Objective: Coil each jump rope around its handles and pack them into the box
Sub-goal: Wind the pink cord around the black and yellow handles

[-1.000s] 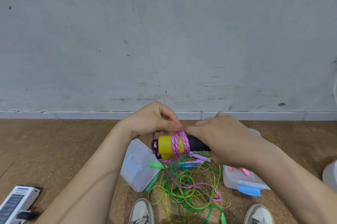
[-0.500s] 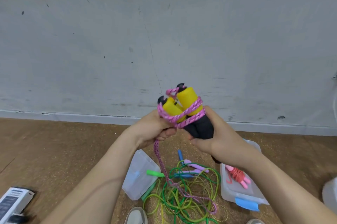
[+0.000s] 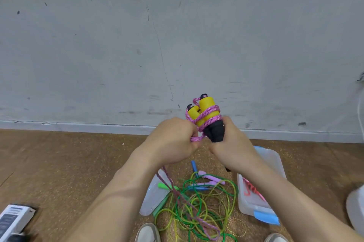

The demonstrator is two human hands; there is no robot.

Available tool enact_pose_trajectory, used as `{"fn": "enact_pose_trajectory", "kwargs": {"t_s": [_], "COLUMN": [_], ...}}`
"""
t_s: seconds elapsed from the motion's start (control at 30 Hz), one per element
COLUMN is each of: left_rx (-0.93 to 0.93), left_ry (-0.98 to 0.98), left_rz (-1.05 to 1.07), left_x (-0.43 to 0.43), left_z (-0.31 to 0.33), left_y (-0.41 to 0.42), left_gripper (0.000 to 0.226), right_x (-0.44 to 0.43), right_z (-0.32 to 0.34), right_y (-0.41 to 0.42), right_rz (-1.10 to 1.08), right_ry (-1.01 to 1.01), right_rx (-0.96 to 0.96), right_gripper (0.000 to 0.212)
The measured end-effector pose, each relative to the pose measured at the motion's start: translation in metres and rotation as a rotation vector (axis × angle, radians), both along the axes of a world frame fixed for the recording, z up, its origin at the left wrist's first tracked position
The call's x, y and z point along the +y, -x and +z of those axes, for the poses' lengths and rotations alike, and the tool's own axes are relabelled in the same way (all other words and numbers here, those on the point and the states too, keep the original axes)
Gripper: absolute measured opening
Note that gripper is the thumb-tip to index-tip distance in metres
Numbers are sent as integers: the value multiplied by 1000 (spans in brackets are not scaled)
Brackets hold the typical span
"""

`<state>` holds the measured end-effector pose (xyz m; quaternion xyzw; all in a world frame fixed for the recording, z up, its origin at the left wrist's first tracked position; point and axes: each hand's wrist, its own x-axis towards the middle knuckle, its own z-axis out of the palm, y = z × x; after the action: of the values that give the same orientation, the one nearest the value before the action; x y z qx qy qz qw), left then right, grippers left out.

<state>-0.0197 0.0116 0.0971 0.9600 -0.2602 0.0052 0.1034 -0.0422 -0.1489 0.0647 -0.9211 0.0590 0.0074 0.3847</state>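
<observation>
My right hand (image 3: 231, 148) grips the black lower part of two yellow-and-black jump rope handles (image 3: 206, 114), held upright side by side. A pink braided rope (image 3: 203, 116) is wound a few turns around them. My left hand (image 3: 175, 141) pinches that rope just left of the handles, and the loose end trails down to the floor. Below lies a tangle of green and yellow ropes (image 3: 197, 206) with green, blue and purple handles. The clear plastic box (image 3: 269, 163) at right holds a coiled red rope (image 3: 251, 189).
The box's clear lid (image 3: 152, 200) lies on the cork floor left of the tangle. A white and black device (image 3: 13, 220) sits at bottom left, a white object (image 3: 356, 206) at the right edge. My shoes (image 3: 147, 233) show at the bottom. A grey wall stands ahead.
The handles went from lying sideways to standing upright. My left hand has pulled the pink rope around them and now holds it taut at their left side.
</observation>
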Motion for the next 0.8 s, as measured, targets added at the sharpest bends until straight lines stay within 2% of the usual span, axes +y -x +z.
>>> {"fn": "enact_pose_trajectory", "kwargs": {"t_s": [0.1,0.23,0.4,0.5,0.63,0.73,0.8], "left_rx": [-77,-19,177,308,528,675,748], "left_ry": [-36,55,218,344,440,525,566], "left_rz": [-58,-97,-64,-2,-18,-31,-7], "left_x": [-2,1,4,7,14,19,23], "left_z": [4,8,6,4,0,-3,-4], "left_y": [2,5,5,1,-2,-3,-4], "left_gripper": [26,20,21,22,17,10,13], "right_x": [-1,0,3,6,7,6,4], "right_z": [0,1,10,18,20,23,27], "right_y": [2,4,11,16,19,20,21], "right_rz": [88,348,615,708,774,809,827], "right_ry": [409,602,814,872,847,742,617], "right_rx": [-15,179,120,37,19,29,44], "right_gripper": [32,29,31,13,35,32,23]}}
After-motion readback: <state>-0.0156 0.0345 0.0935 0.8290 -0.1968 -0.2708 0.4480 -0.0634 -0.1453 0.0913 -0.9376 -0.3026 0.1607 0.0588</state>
